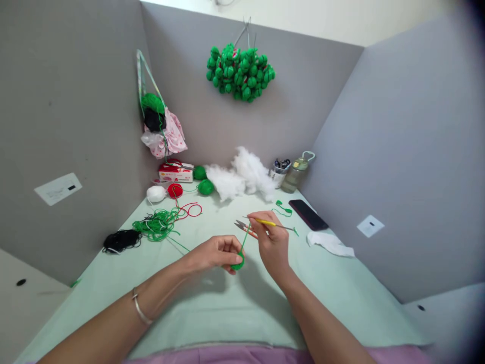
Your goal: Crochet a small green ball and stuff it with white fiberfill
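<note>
Pinched in my left hand is a small round green crochet piece. A green strand of yarn runs taut from it up to my right hand. My right hand is closed on a crochet hook with a yellow grip, its tip pointing left above the table. Just behind those fingers a pair of small scissors shows; my hand covers part of it. Further left, a loose tangle of green yarn lies on the table, with a strand leading toward my left hand.
White stuffing is heaped at the back, beside green yarn balls. Black yarn and a red ball lie left. A phone, a bottle and white tissue are right. Grey partitions enclose the table.
</note>
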{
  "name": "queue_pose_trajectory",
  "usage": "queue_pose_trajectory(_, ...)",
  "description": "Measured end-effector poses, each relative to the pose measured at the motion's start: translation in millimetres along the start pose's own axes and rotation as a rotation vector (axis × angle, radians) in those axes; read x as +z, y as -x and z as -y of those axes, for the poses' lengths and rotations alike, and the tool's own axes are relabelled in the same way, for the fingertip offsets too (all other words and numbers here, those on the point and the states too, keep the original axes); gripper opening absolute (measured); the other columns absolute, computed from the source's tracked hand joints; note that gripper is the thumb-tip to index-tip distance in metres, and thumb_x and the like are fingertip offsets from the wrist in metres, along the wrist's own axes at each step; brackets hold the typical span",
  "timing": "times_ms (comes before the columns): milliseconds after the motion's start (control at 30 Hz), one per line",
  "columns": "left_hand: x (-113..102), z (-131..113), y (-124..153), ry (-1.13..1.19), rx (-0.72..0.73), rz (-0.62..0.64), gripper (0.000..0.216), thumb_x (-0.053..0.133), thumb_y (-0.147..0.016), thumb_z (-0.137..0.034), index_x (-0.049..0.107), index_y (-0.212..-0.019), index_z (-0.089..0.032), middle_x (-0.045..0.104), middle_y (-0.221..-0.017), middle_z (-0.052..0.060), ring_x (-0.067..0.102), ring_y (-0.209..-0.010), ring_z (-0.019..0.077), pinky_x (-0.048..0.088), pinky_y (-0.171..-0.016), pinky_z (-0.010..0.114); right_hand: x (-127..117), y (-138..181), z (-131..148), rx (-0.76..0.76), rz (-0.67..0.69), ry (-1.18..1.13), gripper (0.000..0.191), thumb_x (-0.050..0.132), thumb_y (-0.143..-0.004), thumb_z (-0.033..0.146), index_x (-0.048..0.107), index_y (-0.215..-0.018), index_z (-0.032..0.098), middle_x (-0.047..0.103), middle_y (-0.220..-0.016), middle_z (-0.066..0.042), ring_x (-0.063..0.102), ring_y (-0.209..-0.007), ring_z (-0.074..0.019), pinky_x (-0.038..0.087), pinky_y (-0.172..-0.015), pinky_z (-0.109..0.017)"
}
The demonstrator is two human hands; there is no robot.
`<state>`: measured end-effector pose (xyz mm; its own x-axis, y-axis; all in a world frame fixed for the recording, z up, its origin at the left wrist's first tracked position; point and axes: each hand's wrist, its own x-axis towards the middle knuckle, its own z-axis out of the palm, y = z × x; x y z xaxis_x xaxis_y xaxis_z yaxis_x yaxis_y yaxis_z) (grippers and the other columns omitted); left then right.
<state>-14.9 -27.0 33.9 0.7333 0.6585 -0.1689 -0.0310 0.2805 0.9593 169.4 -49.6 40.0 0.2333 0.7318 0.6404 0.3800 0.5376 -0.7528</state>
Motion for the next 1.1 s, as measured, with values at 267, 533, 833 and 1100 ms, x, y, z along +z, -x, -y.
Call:
queue_pose_trajectory(267,-29,7,-26,0.075,0.071,-0.115,0.029,0.089,-0.067,-0.033,0.069,-0.077,-0.015,0.066,-0.071,0.002,0.057,-0.060,0.0109,0.047,-0.063,0.026,-8,-42,-23,0.255,0.115,-0.159,0.033,0.058,-0.095,0.049,0.070,-0.102,0.019,0.076,-0.089,-0.008,0.073,-0.088,-0.0228,0.060,-0.083,-0.040)
queue_pose_trajectory(533,-64,31,-28,0.259,0.245,-0.453,0.028,0.082,-0.078,-0.032,0.064,-0.090,-0.016,0.067,-0.085,0.002,0.062,-0.071,0.0122,0.054,-0.072,0.027,-38,-31,-39,0.329,0.571,0.073,0.031,0.074,-0.083,0.044,0.077,-0.105,0.022,0.078,-0.098,-0.009,0.070,-0.088,-0.0246,0.056,-0.088,-0.043)
queue_pose_trajectory(833,-44,33,-27,0.125,0.343,-0.474,0.030,0.086,-0.068,-0.041,0.069,-0.075,-0.016,0.066,-0.075,0.000,0.060,-0.070,0.0139,0.047,-0.072,0.025,35,2,-41,0.330,0.547,0.014,0.040,0.067,-0.087,0.046,0.070,-0.118,0.020,0.076,-0.110,-0.011,0.071,-0.090,-0.0215,0.057,-0.078,-0.034)
queue_pose_trajectory(1100,-35,41,-29,0.033,0.320,-0.469,0.017,0.085,-0.066,-0.027,0.073,-0.071,-0.015,0.068,-0.070,0.000,0.060,-0.071,0.0168,0.047,-0.078,0.031,44,5,-42,0.410,0.321,-0.105,0.018,0.078,-0.075,0.037,0.073,-0.073,0.020,0.071,-0.077,-0.003,0.062,-0.074,-0.0181,0.050,-0.073,-0.033)
